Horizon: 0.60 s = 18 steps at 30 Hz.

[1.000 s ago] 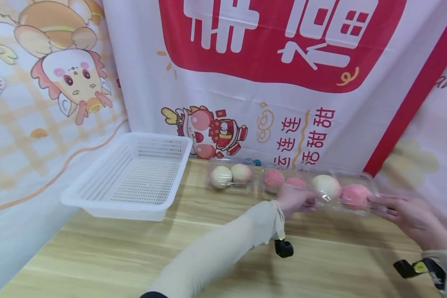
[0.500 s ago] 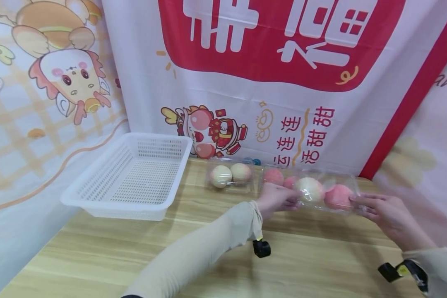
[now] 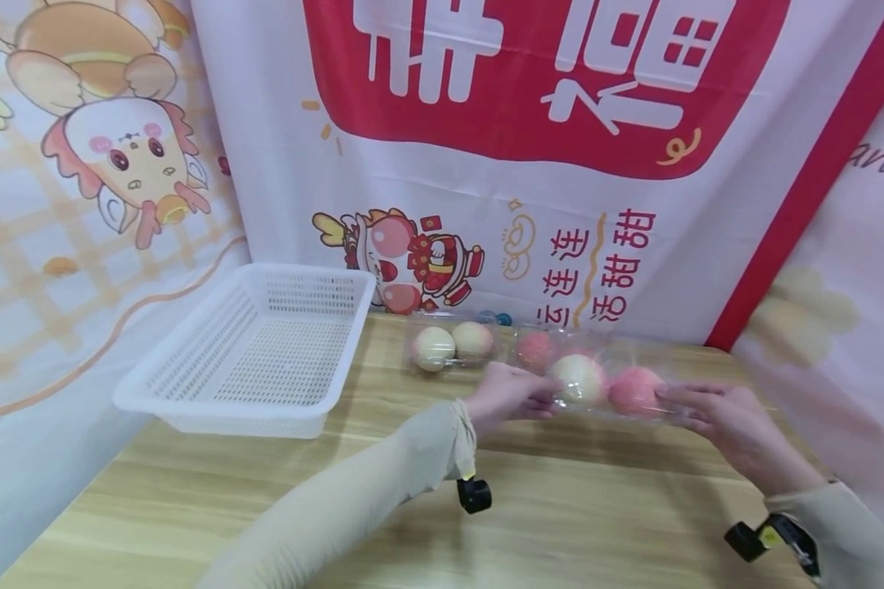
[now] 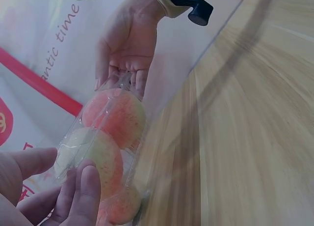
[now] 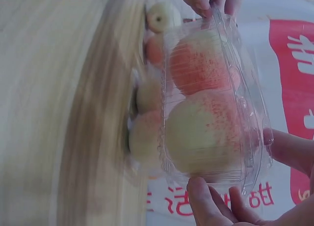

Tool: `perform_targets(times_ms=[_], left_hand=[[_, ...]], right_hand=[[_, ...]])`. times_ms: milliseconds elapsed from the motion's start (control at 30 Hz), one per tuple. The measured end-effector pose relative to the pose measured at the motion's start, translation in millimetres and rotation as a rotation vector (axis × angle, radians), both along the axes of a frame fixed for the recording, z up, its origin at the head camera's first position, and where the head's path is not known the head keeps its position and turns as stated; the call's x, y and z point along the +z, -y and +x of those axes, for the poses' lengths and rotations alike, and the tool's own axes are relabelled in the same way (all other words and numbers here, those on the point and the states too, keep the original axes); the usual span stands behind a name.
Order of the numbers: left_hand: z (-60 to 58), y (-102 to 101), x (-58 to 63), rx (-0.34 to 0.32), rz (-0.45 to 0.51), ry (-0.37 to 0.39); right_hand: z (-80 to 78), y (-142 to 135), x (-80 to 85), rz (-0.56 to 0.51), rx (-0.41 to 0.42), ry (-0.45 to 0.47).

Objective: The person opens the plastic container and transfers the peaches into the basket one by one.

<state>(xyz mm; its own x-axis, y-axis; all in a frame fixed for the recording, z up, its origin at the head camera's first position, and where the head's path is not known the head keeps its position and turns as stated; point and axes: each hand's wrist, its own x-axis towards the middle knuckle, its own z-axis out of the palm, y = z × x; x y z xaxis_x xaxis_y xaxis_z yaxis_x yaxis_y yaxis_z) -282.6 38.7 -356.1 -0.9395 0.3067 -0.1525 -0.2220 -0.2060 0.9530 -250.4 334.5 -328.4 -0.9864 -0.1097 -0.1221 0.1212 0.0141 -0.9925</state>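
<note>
Holding front clear plastic box [image 5: 203, 96] with two round pink-and-cream peach-like balls [image 5: 206, 132] above pale wood-grain tabletop [image 3: 597, 507], near far edge. Left hand [image 3: 511, 395] pinches one end, right hand [image 3: 725, 421] grips other end. Better keep both ends level, pressure light: thin plastic may bend. Rear clear plastic box [image 3: 541, 353] sits just behind; avoid knocking it.

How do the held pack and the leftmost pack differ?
Held pack: gripped by left hand and right hand; leftmost pack rests on the table, untouched.
In the head view, held pack shows one pale ball, one pink ball; leftmost pack, two mostly pale balls.
Shared: clear plastic, two balls each.
</note>
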Motion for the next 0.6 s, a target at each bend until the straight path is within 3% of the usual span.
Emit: perform_targets(times_ms=[200,400,600], left_hand=[[7.8,16.1,-0.5,-0.009,-0.047,-0.012],[17.1,32.9,-1.8,-0.016,-0.073,-0.044],[28.1,55.0,1.2,-0.038,-0.137,-0.090]], right_hand=[[4.2,14.2,-2.8,0.059,-0.018,0.002],[12.2,29.8,-3.8,0.220,-0.055,-0.026],[20.2,48.9,-5.9,0.281,-0.064,0.022]])
